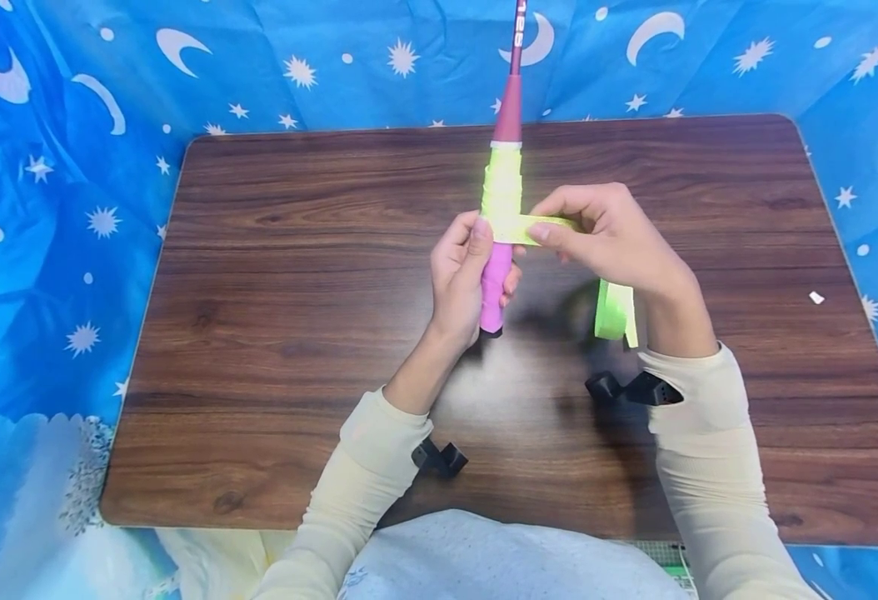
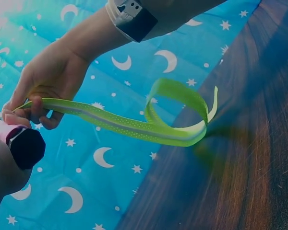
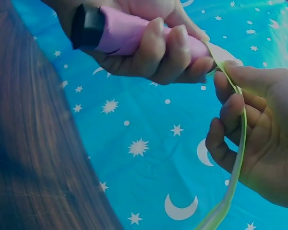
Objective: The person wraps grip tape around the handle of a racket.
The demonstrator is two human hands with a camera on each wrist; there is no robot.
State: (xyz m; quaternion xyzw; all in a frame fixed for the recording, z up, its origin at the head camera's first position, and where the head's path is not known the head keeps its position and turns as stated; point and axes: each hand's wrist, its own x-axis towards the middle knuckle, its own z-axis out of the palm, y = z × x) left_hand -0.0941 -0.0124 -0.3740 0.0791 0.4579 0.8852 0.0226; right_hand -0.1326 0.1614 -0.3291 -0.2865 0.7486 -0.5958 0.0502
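A badminton racket points away from me, its pink handle ending in a black butt cap. Yellow-green grip tape is wound round the upper part of the handle. My left hand grips the handle, its thumb by the lowest turn of tape. To the right of the handle, my right hand pinches the tape strip between thumb and fingers, holding it out sideways. The strip's loose end hangs in a curl below the right hand. The racket's head lies out of view.
A brown wooden table lies beneath the hands. Blue cloth with moons and stars hangs around it. A small white scrap is at the table's right. Black wrist cameras sit at both cuffs.
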